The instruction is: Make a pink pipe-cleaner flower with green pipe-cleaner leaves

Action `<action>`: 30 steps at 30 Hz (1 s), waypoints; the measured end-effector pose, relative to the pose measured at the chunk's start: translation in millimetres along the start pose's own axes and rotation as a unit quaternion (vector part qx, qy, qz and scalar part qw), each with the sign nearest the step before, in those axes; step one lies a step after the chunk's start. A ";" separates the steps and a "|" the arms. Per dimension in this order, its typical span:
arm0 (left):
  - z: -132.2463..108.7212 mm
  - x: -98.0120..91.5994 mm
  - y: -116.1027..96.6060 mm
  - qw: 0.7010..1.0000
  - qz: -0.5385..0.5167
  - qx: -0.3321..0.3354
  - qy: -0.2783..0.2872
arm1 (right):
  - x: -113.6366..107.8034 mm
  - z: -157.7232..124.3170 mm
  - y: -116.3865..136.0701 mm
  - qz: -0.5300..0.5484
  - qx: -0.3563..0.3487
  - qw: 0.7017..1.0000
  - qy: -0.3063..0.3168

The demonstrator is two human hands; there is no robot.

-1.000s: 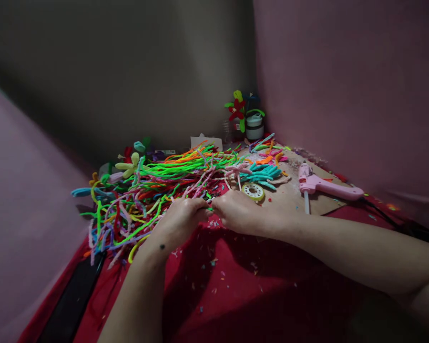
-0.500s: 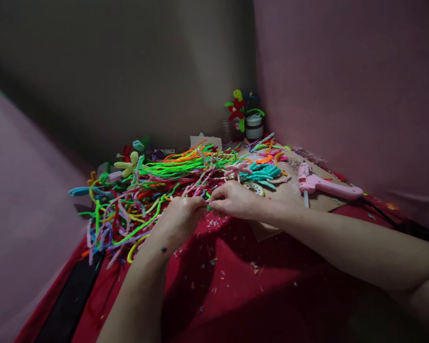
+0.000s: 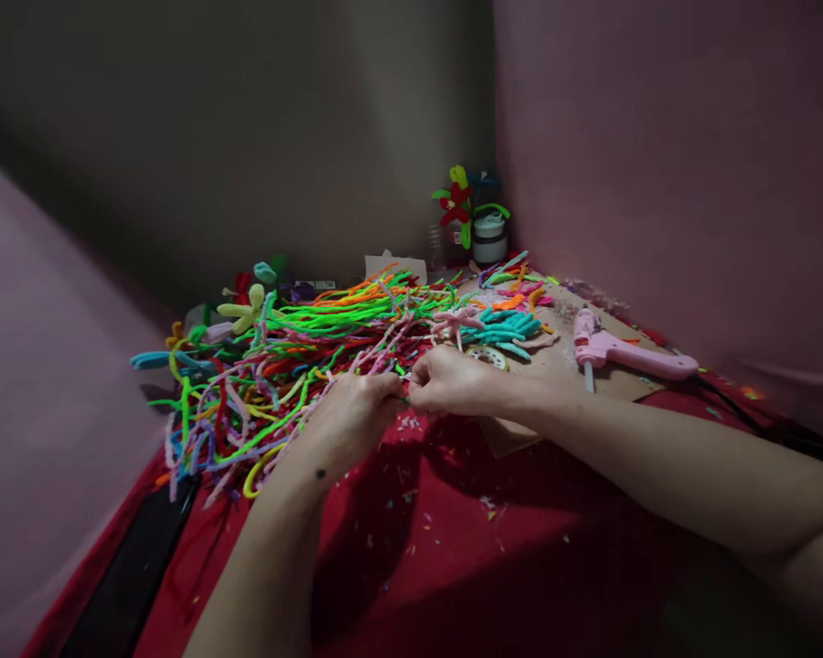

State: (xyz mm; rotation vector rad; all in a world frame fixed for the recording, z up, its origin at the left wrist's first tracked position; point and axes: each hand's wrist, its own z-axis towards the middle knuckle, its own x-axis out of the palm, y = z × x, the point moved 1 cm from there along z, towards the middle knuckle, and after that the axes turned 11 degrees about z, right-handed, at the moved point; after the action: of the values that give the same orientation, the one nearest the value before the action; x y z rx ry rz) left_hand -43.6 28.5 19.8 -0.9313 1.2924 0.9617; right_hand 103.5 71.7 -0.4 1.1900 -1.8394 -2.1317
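My left hand (image 3: 354, 413) and my right hand (image 3: 453, 380) meet fingertip to fingertip at the near edge of a big heap of coloured pipe cleaners (image 3: 294, 352). Both hands are closed in a pinch on a short green pipe cleaner piece (image 3: 404, 398) held between them. Most of that piece is hidden by the fingers. The hands hover just above a red cloth (image 3: 453, 539) strewn with tiny fuzzy scraps.
A pink glue gun (image 3: 624, 355) lies on brown cardboard (image 3: 562, 366) at the right. A tape roll (image 3: 488, 356), teal pieces (image 3: 504, 327) and a pink pipe-cleaner flower (image 3: 456, 322) sit behind my right hand. A jar with a red flower (image 3: 484, 228) stands in the corner. Walls close in on both sides.
My right hand has lifted off the cloth and drawn in toward the left hand, uncovering the cardboard's edge. Both stay pinched on the green piece. The view has shifted slightly.
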 end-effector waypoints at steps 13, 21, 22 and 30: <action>3.3 1.9 2.9 1.000 -0.001 0.015 0.011 | 4.8 -2.1 -0.3 -0.093 -0.076 0.992 -0.050; 4.8 4.3 11.4 0.999 -0.016 0.017 0.025 | 3.4 -1.3 -3.5 0.016 -0.035 0.997 0.061; 5.0 4.7 12.3 0.999 -0.015 0.014 0.028 | 3.2 -0.5 -4.2 0.016 -0.031 0.997 0.063; 7.5 6.7 14.9 0.997 -0.057 -0.008 0.056 | 7.3 -3.5 -4.2 -0.084 -0.078 0.993 0.000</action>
State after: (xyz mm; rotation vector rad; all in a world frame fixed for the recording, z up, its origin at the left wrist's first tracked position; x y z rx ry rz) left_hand -54.9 40.9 13.3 -1.0742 1.3120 0.8419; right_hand 102.2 66.2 -7.6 1.3507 -1.5898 -2.3119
